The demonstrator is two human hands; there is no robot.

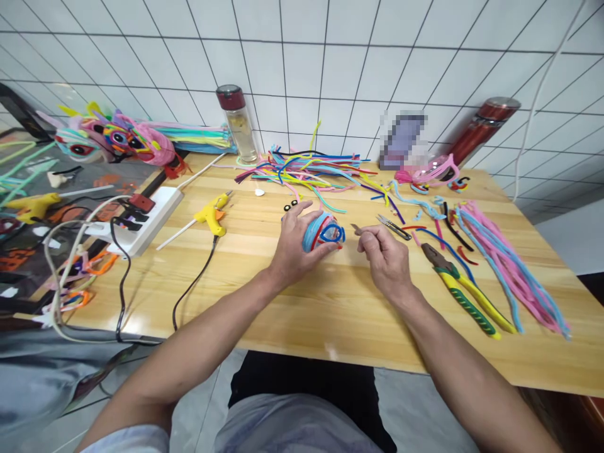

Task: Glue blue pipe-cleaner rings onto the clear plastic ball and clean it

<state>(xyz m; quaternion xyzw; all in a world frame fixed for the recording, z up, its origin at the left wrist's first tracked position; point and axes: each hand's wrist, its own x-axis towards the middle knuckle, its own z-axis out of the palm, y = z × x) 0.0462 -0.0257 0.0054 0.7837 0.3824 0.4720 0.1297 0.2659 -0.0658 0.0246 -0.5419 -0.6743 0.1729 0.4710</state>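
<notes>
My left hand point(297, 245) is wrapped round a rounded light-blue pipe-cleaner piece point(311, 230). A red strip and dark-blue loops show on its right side, facing my right hand. Closed in a pinch, my right hand point(384, 257) holds a small, thin brownish piece point(355, 228); most of it is hidden by the fingers. A short gap lies between that piece and the blue one. Just behind my left hand are two small black-and-white googly eyes point(290, 206). Beyond my right hand lie thread snips point(394, 227).
Green-and-yellow pliers point(460, 286) and pink and blue pipe cleaners point(514, 270) lie at right. Mixed pipe cleaners point(311, 170) lie behind. At left are a yellow glue gun point(212, 214), its cord, and a white power strip point(151, 220). A glass bottle point(240, 129) stands by the wall.
</notes>
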